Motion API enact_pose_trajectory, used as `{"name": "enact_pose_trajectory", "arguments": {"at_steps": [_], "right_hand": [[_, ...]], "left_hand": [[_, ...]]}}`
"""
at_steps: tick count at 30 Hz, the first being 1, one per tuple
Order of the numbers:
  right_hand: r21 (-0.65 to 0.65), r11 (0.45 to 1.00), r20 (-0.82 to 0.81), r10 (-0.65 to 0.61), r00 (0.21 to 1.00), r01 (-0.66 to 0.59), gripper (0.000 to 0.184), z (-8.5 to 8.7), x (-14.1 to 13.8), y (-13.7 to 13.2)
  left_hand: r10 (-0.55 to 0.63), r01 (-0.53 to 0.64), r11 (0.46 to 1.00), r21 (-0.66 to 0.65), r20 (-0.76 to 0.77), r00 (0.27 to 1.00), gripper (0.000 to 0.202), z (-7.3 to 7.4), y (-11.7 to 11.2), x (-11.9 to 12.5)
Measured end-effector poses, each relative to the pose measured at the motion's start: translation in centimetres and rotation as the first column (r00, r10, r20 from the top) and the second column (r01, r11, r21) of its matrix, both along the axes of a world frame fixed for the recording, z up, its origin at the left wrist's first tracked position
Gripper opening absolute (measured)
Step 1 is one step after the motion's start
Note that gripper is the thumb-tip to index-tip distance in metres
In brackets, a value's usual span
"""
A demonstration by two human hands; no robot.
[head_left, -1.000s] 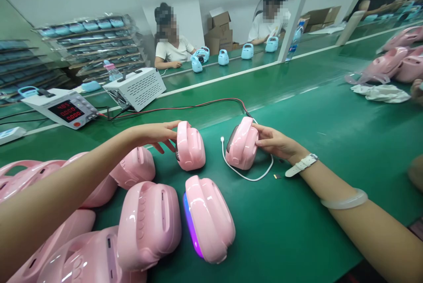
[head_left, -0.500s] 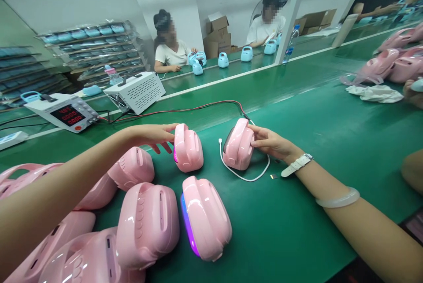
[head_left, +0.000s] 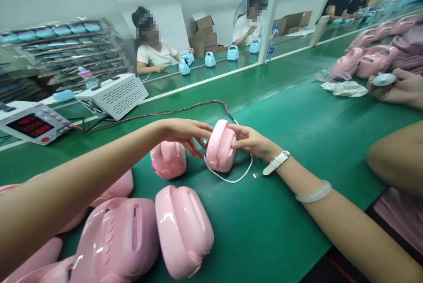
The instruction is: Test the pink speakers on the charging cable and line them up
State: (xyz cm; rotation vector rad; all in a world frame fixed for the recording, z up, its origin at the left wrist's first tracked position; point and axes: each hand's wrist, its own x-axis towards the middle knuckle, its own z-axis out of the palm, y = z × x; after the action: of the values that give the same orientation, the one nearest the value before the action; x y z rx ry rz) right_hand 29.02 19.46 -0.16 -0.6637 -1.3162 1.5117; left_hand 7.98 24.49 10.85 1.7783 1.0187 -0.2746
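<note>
A pink speaker with a carry handle (head_left: 218, 153) stands upright on the green tabletop. At its back side is my right hand (head_left: 253, 140), with the thumb and fingers closed against the casing. My left hand (head_left: 188, 133) reaches over from the left, its fingers spread and tips close to the speaker's front; whether they touch it I cannot tell. Behind and below that hand stands another pink speaker (head_left: 170, 164) with a magenta glow at its edge. A white cable (head_left: 239, 179) loops around the held speaker. Near my right wrist lies a small memory card (head_left: 257, 175).
Several pink speakers (head_left: 122, 230) crowd the near left, one more (head_left: 185, 234) beside them. A power supply (head_left: 36, 122) and a white vented box (head_left: 114, 96) stand at left. A co-worker's hand (head_left: 401, 89) holds a pale round part at right. People sit across the bench.
My left hand has left the glowing speaker and moved right, to the front of the speaker at my right hand. The view has turned right. The co-worker's hand shows more fully.
</note>
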Motion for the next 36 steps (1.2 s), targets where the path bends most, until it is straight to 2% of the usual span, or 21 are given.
{"name": "enact_pose_trajectory", "arguments": {"at_steps": [8,15,21,24,26,28,30,31,33,36], "right_hand": [[0.028,0.999,-0.014,0.035,0.999,-0.035,0.067,0.0,0.1,0.4],[0.088,0.996,0.028,0.008,1.0,-0.01,0.068,0.2,-0.1,0.4],[0.146,0.988,0.057,-0.052,0.997,0.043,0.067,0.0,-0.6,0.4],[0.126,0.992,0.087,-0.014,0.996,0.003,0.067,0.5,0.1,0.3],[0.125,0.992,0.149,-0.048,0.988,0.03,0.061,1.3,0.8,0.0],[0.197,0.962,0.247,-0.236,0.94,0.19,0.049,2.3,1.2,-0.5],[0.284,0.898,0.37,-0.427,0.825,0.337,0.031,3.2,1.3,-1.2],[0.298,0.886,0.441,-0.458,0.772,0.355,0.027,3.5,1.1,-1.5],[0.26,0.911,0.555,-0.412,0.723,0.32,0.026,4.0,0.8,-2.1],[0.165,0.947,0.592,-0.319,0.74,0.276,0.025,4.2,0.5,-2.5]], "left_hand": [[0.019,-0.014,0.994,-0.108,0.048,0.999,0.091,-0.1,0.9,1.1],[0.04,-0.036,0.999,-0.033,0.133,0.99,0.081,-0.6,0.2,0.9],[0.077,-0.071,0.996,-0.058,0.111,0.991,0.088,-0.6,0.5,0.7],[0.083,-0.08,0.996,-0.038,0.091,0.992,0.086,-0.5,0.3,1.1],[0.07,-0.07,0.998,0.004,0.073,0.995,0.078,-0.4,-0.1,1.4],[0.06,-0.062,0.998,0.03,0.053,0.997,0.071,-0.3,-0.4,1.7],[0.054,-0.056,0.997,0.044,0.041,0.998,0.067,-0.3,-0.6,1.9],[0.051,-0.053,0.997,0.051,0.043,0.998,0.066,-0.3,-0.6,1.9],[0.047,-0.05,0.997,0.064,0.047,0.998,0.064,-0.3,-0.8,1.8],[0.051,-0.054,0.995,0.082,0.041,0.998,0.063,-0.3,-0.9,1.8]]}}
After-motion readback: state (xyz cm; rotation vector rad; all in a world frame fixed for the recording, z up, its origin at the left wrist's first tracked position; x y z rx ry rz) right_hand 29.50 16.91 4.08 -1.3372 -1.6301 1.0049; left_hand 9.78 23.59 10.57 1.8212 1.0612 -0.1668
